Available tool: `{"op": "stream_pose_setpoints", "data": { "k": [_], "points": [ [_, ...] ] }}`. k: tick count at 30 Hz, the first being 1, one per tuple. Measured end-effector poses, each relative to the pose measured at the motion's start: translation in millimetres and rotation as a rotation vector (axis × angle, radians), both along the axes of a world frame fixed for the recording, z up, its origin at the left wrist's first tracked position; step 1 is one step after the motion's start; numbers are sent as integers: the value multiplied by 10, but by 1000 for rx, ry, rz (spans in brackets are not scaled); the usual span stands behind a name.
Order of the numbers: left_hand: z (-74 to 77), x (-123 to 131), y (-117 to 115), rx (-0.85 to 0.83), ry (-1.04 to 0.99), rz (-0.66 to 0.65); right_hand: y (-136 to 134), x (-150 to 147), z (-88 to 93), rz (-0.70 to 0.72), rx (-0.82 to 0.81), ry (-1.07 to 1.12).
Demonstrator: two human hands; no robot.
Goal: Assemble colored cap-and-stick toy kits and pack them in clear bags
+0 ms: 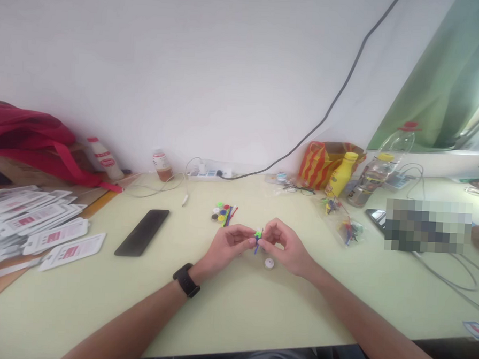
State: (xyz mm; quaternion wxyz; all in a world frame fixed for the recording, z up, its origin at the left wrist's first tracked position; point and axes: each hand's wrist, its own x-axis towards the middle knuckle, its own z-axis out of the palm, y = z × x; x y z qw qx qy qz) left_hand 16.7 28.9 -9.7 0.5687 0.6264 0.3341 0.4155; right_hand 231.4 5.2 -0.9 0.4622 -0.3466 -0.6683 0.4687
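My left hand, with a black watch on its wrist, pinches a small green and blue plastic piece between thumb and fingertips. From the other side my right hand grips the same piece, its fingers curled. The piece has a thin blue stick part pointing down; its exact kind is too small to tell. Just below the hands a small white round piece lies on the table. Behind my left hand sit several coloured round discs beside thin red, blue and green sticks.
A black phone lies left on the pale green table. White badges pile up at far left. Bagged small parts, a yellow bottle and a striped bag stand right. A power strip lies by the wall.
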Motion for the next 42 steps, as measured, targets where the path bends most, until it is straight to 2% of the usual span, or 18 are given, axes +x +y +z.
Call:
{"op": "stream_pose_setpoints", "data": {
  "k": [5,11,15,18,20,22,24,26,35,42],
  "points": [
    [-19,-5,14,1,11,-9,-5,3,-3,-18,60,-45],
    [-18,-15,23,-23,15,-4,-1,74,-137,-147,269,-216],
    [9,-15,12,-30,13,-21,10,111,-227,-125,465,-319],
    [25,-14,8,-43,19,-17,10,123,-189,-105,531,-362],
    [27,-12,9,-46,21,-12,2,129,-136,-107,511,-406],
    [20,-11,13,-46,18,0,-5,135,-95,-173,465,-419],
    [9,-10,19,-50,17,13,-6,137,-77,-256,387,-365],
    [0,-12,23,-58,19,20,-1,129,-71,-280,310,-300],
    [39,-5,-1,-50,0,-50,-57,22,4,-43,141,-173],
    [32,-12,6,-63,7,-50,-40,41,-75,-56,177,-204]
  ]
}}
